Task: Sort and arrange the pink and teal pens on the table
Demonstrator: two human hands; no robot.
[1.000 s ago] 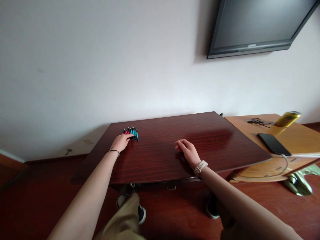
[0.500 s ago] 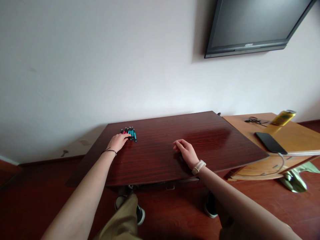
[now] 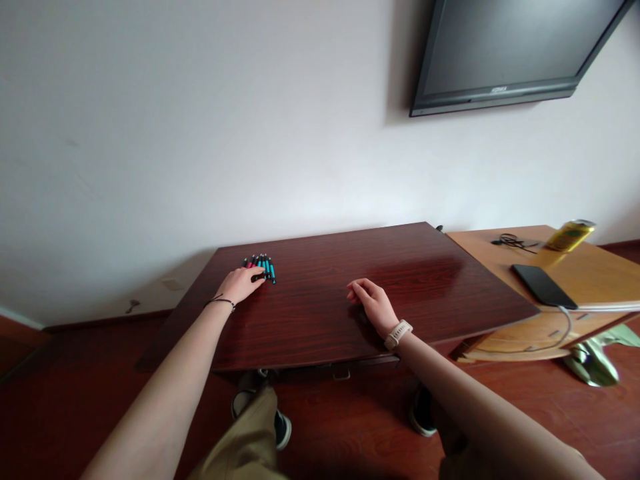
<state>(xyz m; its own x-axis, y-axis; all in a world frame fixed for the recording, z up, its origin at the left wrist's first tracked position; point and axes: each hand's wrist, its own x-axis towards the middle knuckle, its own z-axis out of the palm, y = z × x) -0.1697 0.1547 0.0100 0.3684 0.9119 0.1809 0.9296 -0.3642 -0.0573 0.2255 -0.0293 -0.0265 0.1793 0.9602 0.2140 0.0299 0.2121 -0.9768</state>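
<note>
Looking down from the head camera, I first see my own knee in tan trousers and a dark shoe under the counter's front edge, so I am sitting close against it.

My right hand rests on the dark wood counter near its middle, a pale wristband just behind it. Its fingers are loosely curled and hold nothing; I judge it is parked there as a steadying rest while the other arm stretches out.

My left hand reaches further, toward the counter's far left part, with a thin dark bracelet at the wrist. It lies palm down, fingers relaxed and spread, their tips touching the near ends of a bundle of pens. Nothing is pinched or lifted. The pens, teal and pink with dark tips, lie flat on the counter side by side in a tight row. The flat hand seems set to keep them together so they don't roll apart.

Off to the right stands a lighter wooden side table touching the counter's corner, carrying a dark phone with a cable, a yellow can and some tangled cord. A wall-mounted screen hangs on the white wall beyond.
</note>
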